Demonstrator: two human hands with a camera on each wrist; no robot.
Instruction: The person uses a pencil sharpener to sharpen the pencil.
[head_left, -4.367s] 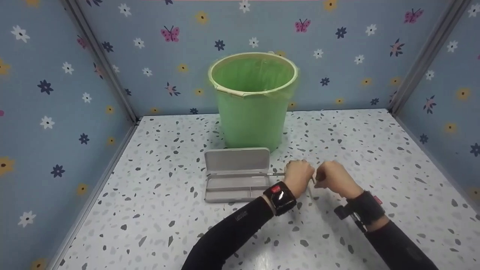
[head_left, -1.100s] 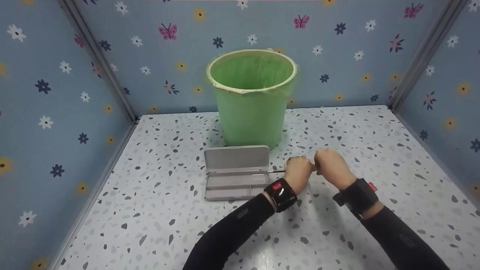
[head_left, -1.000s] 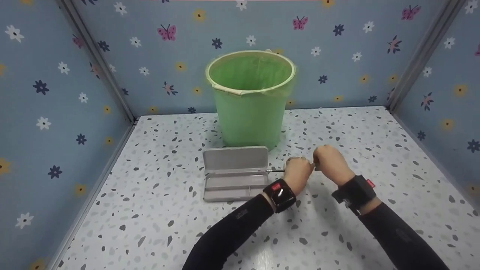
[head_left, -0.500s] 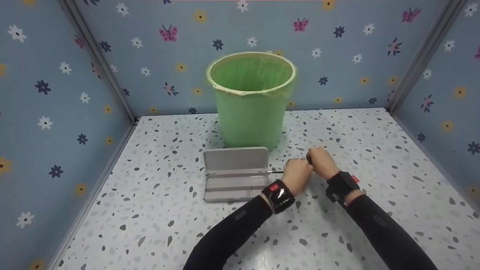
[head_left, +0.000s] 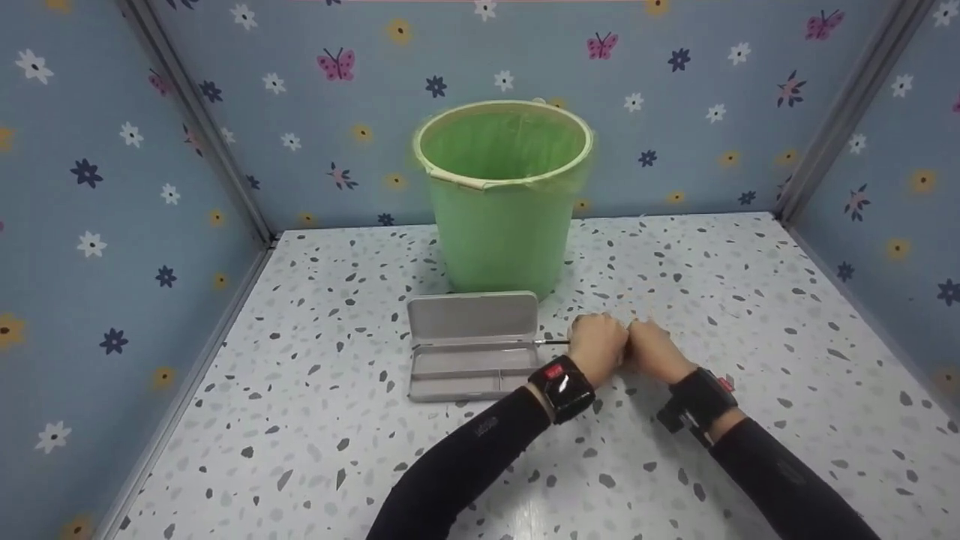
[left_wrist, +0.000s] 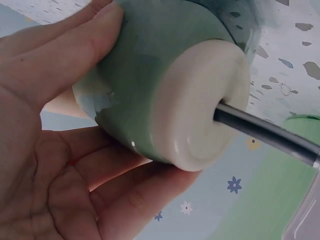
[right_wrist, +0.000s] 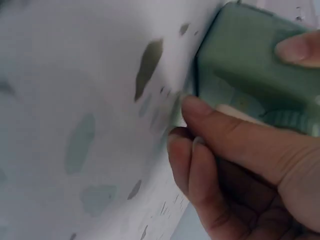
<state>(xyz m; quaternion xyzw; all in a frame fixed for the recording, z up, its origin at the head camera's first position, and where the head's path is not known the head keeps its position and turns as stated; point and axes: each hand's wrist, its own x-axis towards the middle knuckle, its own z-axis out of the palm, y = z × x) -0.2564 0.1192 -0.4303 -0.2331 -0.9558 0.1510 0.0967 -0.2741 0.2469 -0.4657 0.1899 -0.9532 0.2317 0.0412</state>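
Note:
My left hand [head_left: 596, 349] holds a green pencil sharpener [left_wrist: 135, 85] above the table, thumb on one side and fingers curled under the other. A dark pencil [left_wrist: 265, 130] sticks into the hole of its round cream end piece [left_wrist: 175, 120]. In the head view the pencil's metal-tipped end points left toward the pencil case. Close beside the left hand, my right hand [head_left: 654, 351] pinches with thumb and curled fingers at the sharpener's other end. A cream crank arm [right_wrist: 240, 114] shows partly behind that thumb; the knob itself is hidden by the fingers.
An open grey pencil case [head_left: 457, 386] with compartments lies left of the hands, lid raised. Behind it stands a green lined bin [head_left: 502, 232]. Flower-patterned walls [head_left: 360, 90] enclose the speckled table [head_left: 322, 450] at the back and sides.
My right hand has gone round in small circles beside the left, rising, shifting left and now dropping lower. The left hand, pencil and case have stayed nearly in place.

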